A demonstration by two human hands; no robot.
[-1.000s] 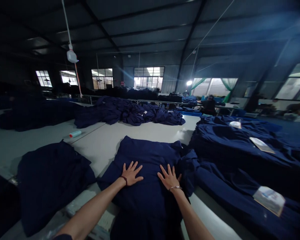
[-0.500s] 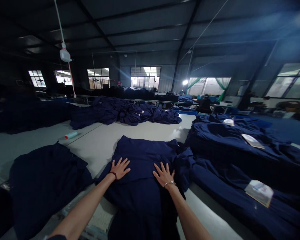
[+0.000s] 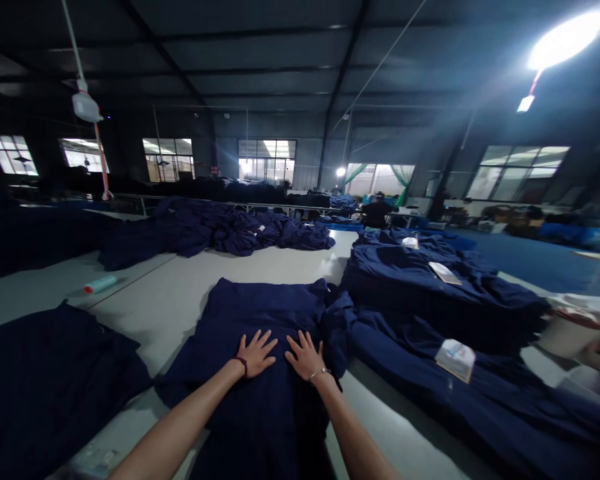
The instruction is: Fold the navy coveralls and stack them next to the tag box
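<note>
I'm looking down a dim factory shed, with bright windows along the far wall and a long pale tabletop filling the middle of my feed. At the tabletop's left edge, near me, sits a dark navy heap of cloth. Further up lies a small teal tube, and crumpled navy garments are piled along the far end.

In the middle, close to the near edge, lies a folded navy garment. The left hand and right hand rest side by side on it, fingers spread. Both grips are flat and open, pinching nothing. The garment should handle soft and floppy, fairly light but prone to sliding apart, so I'd take it from underneath or by the folded edges.

To the right is a tall navy stack with a paper tag on it.

Compared with the earlier frame, the hands sit closer together, the view has swung so everything lies further left, and a lamp and a blurred pale object at the right edge have come into view.
</note>
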